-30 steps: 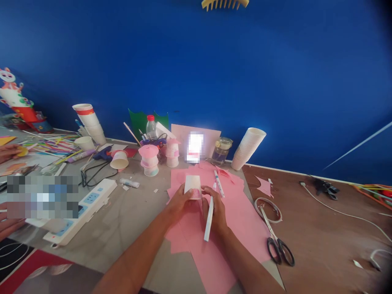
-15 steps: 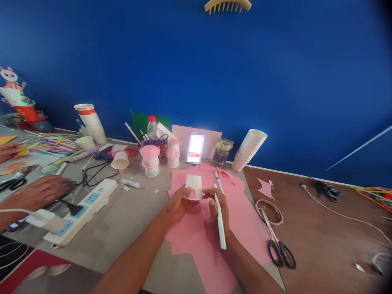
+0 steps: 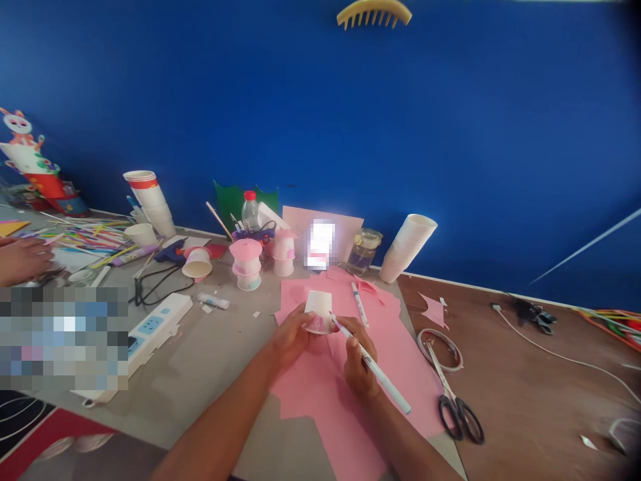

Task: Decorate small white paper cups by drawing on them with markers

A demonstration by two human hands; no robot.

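Note:
In my left hand point(image 3: 290, 337) is a white paper cup point(image 3: 319, 304), turned rim down, with a pink patch on its lower side. My right hand point(image 3: 361, 357) grips a white marker point(image 3: 383, 381) between thumb and fingers. The marker's tip is close to the cup's right side; whether it touches, I cannot tell. Beneath both hands lie overlapping sheets of pink paper point(image 3: 405, 374). A second marker point(image 3: 359, 304) rests on that paper, just beyond my right hand.
Scissors point(image 3: 453, 401) and a tape roll point(image 3: 458, 361) lie on the right. Stacked cups point(image 3: 408, 247), a glass jar point(image 3: 364, 250) and pink-topped cup figures point(image 3: 246, 264) stand behind. At left are a power strip point(image 3: 150, 325) and another person's hand point(image 3: 23, 260).
My right hand has turned the marker so its tip points at the cup and its back end swings right. The cup has dipped slightly. The other person's hands have moved.

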